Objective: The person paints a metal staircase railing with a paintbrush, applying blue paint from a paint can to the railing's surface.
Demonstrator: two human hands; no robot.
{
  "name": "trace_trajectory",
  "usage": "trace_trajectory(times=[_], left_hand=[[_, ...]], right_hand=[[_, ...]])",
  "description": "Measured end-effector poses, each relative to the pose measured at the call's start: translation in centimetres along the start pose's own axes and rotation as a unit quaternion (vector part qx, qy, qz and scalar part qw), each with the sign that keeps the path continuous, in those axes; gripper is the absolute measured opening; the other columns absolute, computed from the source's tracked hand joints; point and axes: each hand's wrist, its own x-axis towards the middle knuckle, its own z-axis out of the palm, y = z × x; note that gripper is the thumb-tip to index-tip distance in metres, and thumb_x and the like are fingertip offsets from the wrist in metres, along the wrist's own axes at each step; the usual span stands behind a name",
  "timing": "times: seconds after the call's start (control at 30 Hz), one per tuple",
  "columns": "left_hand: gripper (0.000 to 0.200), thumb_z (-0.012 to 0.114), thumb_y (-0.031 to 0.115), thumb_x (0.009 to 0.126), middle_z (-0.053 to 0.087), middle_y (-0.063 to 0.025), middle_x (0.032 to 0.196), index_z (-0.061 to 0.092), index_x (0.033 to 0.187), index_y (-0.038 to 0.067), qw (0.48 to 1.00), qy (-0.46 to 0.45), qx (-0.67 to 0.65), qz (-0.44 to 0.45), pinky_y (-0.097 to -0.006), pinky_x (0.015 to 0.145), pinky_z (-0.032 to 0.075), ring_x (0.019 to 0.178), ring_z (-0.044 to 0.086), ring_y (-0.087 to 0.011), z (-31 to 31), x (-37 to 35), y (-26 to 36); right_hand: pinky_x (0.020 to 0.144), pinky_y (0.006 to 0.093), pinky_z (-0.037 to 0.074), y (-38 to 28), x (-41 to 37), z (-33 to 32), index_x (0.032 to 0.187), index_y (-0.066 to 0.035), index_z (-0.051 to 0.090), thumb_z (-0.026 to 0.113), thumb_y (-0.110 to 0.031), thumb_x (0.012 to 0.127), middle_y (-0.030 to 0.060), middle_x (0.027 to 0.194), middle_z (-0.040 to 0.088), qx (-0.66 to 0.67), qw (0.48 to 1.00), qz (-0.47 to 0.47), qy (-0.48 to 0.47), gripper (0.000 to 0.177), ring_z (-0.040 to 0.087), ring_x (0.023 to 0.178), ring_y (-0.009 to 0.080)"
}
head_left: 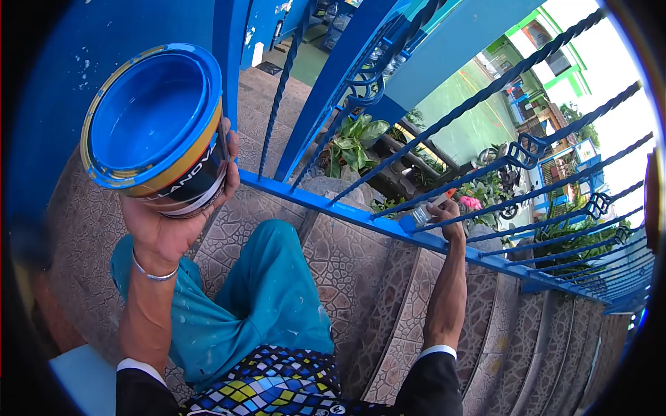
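My left hand (168, 234) supports an open paint can (186, 182) from below, its fingers wrapped around the right side. Blue paint coats the inside and the rim, and the can is tilted so its mouth faces me. At the railing, my right hand (449, 213) is closed around a paintbrush (420, 215) with a reddish-orange handle end. The bristles point down and left, right at the blue bottom rail (333, 206). Part of the brush handle is hidden by the fingers.
Twisted blue bars (458, 111) rise from the rail. Tiled steps (395, 305) descend to the right beneath me. A blue wall (152, 24) stands at the left. Beyond the railing are leafy plants (357, 142), pink flowers (470, 203) and a motorcycle (510, 184).
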Motion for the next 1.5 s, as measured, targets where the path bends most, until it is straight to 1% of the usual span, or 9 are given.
trace_trajectory(times=[0.27, 0.4, 0.53, 0.63, 0.67, 0.9, 1.2, 1.3, 1.5], left_hand=[[0.104, 0.063, 0.069, 0.096, 0.041, -0.0276, 0.159, 0.024, 0.166, 0.003, 1.000, -0.004, -0.008, 0.001, -0.0582, 0.123, 0.039, 0.152, 0.039, -0.0438, -0.3, -0.1, 0.1], [0.106, 0.062, 0.071, 0.096, 0.041, -0.0281, 0.159, 0.023, 0.166, 0.002, 1.000, -0.007, -0.008, -0.004, -0.0582, 0.123, 0.039, 0.151, 0.040, -0.0442, -0.1, -0.1, 0.2], [0.106, 0.062, 0.070, 0.096, 0.041, -0.0284, 0.159, 0.023, 0.166, 0.001, 1.000, -0.008, -0.013, -0.005, -0.0583, 0.123, 0.040, 0.151, 0.041, -0.0444, -0.2, -0.2, 0.2], [0.105, 0.062, 0.070, 0.097, 0.041, -0.0284, 0.159, 0.023, 0.166, 0.001, 1.000, -0.001, -0.014, -0.004, -0.0586, 0.123, 0.040, 0.150, 0.041, -0.0445, -0.2, -0.3, 0.4], [0.105, 0.062, 0.070, 0.097, 0.041, -0.0284, 0.159, 0.023, 0.166, 0.001, 1.000, -0.002, -0.020, -0.006, -0.0588, 0.123, 0.040, 0.150, 0.041, -0.0446, -0.1, -0.3, 0.3], [0.101, 0.059, 0.069, 0.099, 0.042, -0.0285, 0.158, 0.023, 0.166, 0.002, 1.000, -0.011, -0.022, -0.012, -0.0594, 0.122, 0.041, 0.150, 0.042, -0.0450, 0.2, -0.2, 0.3], [0.094, 0.061, 0.062, 0.101, 0.045, -0.0274, 0.158, 0.027, 0.165, 0.003, 1.000, -0.007, -0.001, -0.013, -0.0577, 0.120, 0.042, 0.151, 0.041, -0.0416, 0.1, -0.4, 0.2], [0.097, 0.051, 0.071, 0.100, 0.042, -0.0292, 0.156, 0.027, 0.165, 0.003, 1.000, 0.018, -0.020, -0.010, -0.0611, 0.119, 0.044, 0.149, 0.043, -0.0461, 0.6, -0.5, 0.2], [0.099, 0.052, 0.072, 0.099, 0.041, -0.0301, 0.156, 0.026, 0.165, 0.002, 1.000, 0.016, -0.025, -0.004, -0.0605, 0.120, 0.043, 0.149, 0.041, -0.0461, 0.4, -0.5, 0.6]], right_hand=[[0.075, 0.0345, 0.054, 0.9, -0.5, -2.9, 0.108, 0.004, 0.073, 0.080, -0.018, 0.093, 0.0077, 0.092, 0.074, -0.176, 0.975, -0.070, 0.111, 0.028, 0.067, 0.079, 0.0162], [0.070, 0.0378, 0.055, -0.4, -2.3, -0.7, 0.108, 0.004, 0.073, 0.082, -0.020, 0.089, 0.0133, 0.088, 0.075, 0.012, 0.982, -0.092, 0.164, 0.032, 0.071, 0.076, 0.0206], [0.070, 0.0380, 0.056, 0.1, -4.9, -0.2, 0.103, 0.003, 0.073, 0.079, -0.017, 0.090, 0.0129, 0.078, 0.073, -0.180, 0.966, -0.076, 0.169, 0.024, 0.073, 0.074, 0.0233], [0.073, 0.0420, 0.055, -1.1, -7.3, 1.0, 0.103, 0.004, 0.073, 0.081, -0.018, 0.090, 0.0131, 0.081, 0.074, -0.144, 0.960, -0.031, 0.239, 0.026, 0.074, 0.079, 0.0263], [0.072, 0.0428, 0.056, -2.2, -8.2, 1.2, 0.097, 0.005, 0.071, 0.078, -0.014, 0.091, 0.0177, 0.080, 0.075, -0.225, 0.933, -0.066, 0.273, 0.021, 0.076, 0.077, 0.0306], [0.080, 0.0417, 0.057, -2.8, -11.5, 5.1, 0.107, 0.005, 0.073, 0.079, -0.014, 0.095, 0.0200, 0.093, 0.078, -0.147, 0.883, -0.082, 0.438, 0.024, 0.077, 0.088, 0.0322], [0.078, 0.0391, 0.057, -1.4, -13.9, 6.6, 0.107, 0.006, 0.074, 0.078, -0.016, 0.095, 0.0142, 0.093, 0.077, -0.020, 0.880, -0.005, 0.475, 0.026, 0.074, 0.083, 0.0234], [0.078, 0.0395, 0.057, -2.5, -13.5, 7.6, 0.107, 0.006, 0.074, 0.077, -0.016, 0.096, 0.0142, 0.092, 0.077, -0.021, 0.855, -0.018, 0.517, 0.025, 0.073, 0.083, 0.0236], [0.081, 0.0416, 0.059, 0.3, -14.6, 8.5, 0.106, 0.005, 0.078, 0.082, -0.023, 0.090, 0.0170, 0.096, 0.078, -0.047, 0.876, 0.001, 0.479, 0.033, 0.077, 0.087, 0.0282]])
